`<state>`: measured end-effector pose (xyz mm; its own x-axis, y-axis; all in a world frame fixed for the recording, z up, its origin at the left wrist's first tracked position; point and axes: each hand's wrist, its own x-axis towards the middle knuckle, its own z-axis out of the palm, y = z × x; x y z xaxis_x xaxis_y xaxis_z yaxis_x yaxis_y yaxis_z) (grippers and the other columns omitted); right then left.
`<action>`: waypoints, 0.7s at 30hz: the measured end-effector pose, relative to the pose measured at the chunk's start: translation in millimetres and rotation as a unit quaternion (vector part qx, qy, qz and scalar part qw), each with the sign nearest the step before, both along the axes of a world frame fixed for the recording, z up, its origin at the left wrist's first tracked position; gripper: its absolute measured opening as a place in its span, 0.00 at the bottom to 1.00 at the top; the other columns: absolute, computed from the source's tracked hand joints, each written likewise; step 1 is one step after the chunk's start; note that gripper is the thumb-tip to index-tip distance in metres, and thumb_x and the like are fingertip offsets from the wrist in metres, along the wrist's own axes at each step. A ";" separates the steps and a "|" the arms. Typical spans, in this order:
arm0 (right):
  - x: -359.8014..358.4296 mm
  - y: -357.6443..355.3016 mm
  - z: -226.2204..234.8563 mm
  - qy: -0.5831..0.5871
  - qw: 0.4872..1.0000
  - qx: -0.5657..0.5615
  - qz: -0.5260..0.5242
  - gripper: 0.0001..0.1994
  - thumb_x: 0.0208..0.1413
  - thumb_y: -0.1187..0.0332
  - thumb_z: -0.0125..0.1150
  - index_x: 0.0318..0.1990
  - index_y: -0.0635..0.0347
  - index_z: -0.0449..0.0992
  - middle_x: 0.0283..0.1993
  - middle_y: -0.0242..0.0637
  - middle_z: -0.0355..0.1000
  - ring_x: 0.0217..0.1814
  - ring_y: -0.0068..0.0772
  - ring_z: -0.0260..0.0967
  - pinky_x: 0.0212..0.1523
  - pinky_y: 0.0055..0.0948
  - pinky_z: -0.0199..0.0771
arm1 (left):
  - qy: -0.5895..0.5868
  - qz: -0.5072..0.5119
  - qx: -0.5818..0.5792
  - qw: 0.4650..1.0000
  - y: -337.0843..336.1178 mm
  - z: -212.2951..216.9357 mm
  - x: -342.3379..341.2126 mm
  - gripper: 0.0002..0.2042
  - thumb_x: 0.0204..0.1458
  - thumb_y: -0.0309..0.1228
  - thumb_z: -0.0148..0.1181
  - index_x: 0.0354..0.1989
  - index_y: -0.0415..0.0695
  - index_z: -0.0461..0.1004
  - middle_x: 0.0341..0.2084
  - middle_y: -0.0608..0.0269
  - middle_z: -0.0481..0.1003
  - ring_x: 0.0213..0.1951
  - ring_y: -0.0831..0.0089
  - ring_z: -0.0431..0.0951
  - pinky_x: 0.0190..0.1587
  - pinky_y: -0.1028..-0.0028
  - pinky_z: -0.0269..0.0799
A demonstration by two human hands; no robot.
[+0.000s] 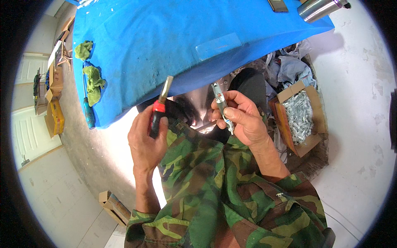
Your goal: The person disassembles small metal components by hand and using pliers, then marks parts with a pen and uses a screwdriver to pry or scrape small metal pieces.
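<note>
My left hand (pixel 147 142) is closed around the black and red handle of a chisel-like tool (pixel 166 89), whose flat metal blade points up and away from me. In my right hand (pixel 248 122), a slim grey metal part (pixel 221 101) is pinched between thumb and fingers. The part tapers to a narrow tip at its lower end, and its upper end has an opening. Tool and part are apart, both held over my lap by the near edge of the blue-covered table (pixel 149 45).
An open cardboard box (pixel 291 91) of similar silvery parts stands at right, beside grey plastic bags (pixel 291 68). On the table are green cloths (pixel 94 82), a screwdriver (pixel 87 107), a steel tumbler (pixel 316 10) and a phone-like dark object (pixel 278 5). Cartons (pixel 113 206) stand at left.
</note>
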<state>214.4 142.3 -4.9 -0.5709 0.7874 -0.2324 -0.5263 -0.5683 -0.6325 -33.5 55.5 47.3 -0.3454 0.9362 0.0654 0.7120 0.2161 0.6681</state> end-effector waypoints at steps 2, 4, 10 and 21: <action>-0.8 0.9 -0.4 0.006 1.000 0.009 0.001 0.17 0.66 0.75 0.59 0.61 0.68 0.71 0.52 0.42 0.77 0.48 0.31 0.78 0.41 0.28 0.81 | 0.003 0.031 -0.003 1.000 5.5 -1.7 -10.6 0.17 0.55 0.27 0.70 0.53 0.37 0.79 0.38 0.50 0.81 0.36 0.61 0.81 0.41 0.68 0.77; 0.3 1.8 2.1 0.003 1.000 0.002 -0.002 0.18 0.66 0.74 0.60 0.61 0.68 0.71 0.52 0.42 0.77 0.48 0.32 0.78 0.42 0.28 0.81 | 0.022 0.038 0.017 0.999 15.5 -5.1 -23.3 0.19 0.56 0.33 0.72 0.53 0.37 0.79 0.38 0.50 0.81 0.37 0.60 0.81 0.43 0.65 0.76; -2.4 6.5 2.3 0.025 0.997 -0.062 -0.040 0.17 0.70 0.70 0.58 0.62 0.67 0.72 0.51 0.40 0.77 0.46 0.32 0.78 0.43 0.30 0.83 | 0.168 0.080 0.027 0.982 43.7 -12.9 -56.8 0.26 0.57 0.46 0.72 0.55 0.38 0.78 0.44 0.49 0.79 0.42 0.53 0.82 0.49 0.60 0.78; -15.0 20.0 7.9 -0.006 0.993 -0.116 -0.026 0.19 0.74 0.61 0.53 0.63 0.65 0.73 0.52 0.38 0.78 0.45 0.31 0.79 0.40 0.31 0.83 | 0.306 0.084 0.088 0.944 64.4 -45.2 -92.4 0.25 0.55 0.45 0.73 0.55 0.41 0.79 0.48 0.54 0.78 0.50 0.57 0.78 0.55 0.59 0.74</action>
<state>199.4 162.3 3.0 -0.5274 0.7398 -0.4177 -0.5517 -0.6722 -0.4938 -126.0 119.9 2.1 -0.3342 0.8280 0.4504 0.9423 0.2835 0.1780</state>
